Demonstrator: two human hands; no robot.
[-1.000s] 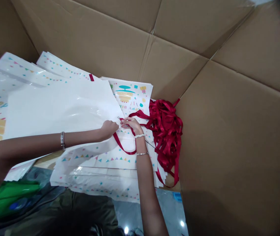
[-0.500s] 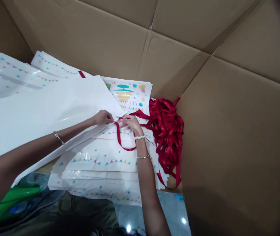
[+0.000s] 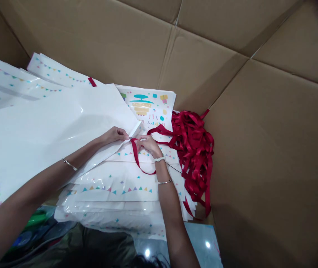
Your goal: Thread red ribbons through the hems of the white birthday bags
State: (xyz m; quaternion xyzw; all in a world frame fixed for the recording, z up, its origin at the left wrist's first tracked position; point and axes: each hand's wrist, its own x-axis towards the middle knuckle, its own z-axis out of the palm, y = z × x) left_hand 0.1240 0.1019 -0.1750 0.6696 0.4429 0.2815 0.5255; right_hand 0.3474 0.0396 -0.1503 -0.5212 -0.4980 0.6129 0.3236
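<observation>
My left hand [image 3: 114,135] pinches the folded-up corner of a glossy white printed bag [image 3: 49,119], which lies on top of a stack of similar birthday-print bags [image 3: 116,190]. My right hand [image 3: 147,145] is right next to that corner, its fingers closed on a red satin ribbon [image 3: 138,163]. The ribbon hangs down in a loop and runs on under my right hand. The fingers hide the exact spot where ribbon meets bag. A loose bundle of the same red ribbon [image 3: 195,156] lies beside the stack, to the right.
Brown cardboard flaps [image 3: 267,130] rise behind and to the right of the stack. A thin dark wire lies under my right wrist. Green plastic [image 3: 34,220] and dark cloth [image 3: 72,245] lie below the stack, beside a shiny floor [image 3: 200,242].
My hands have drawn closer together. The bag's corner now stands folded up at my left fingers, and the ribbon end has come in against it. The view has shifted slightly.
</observation>
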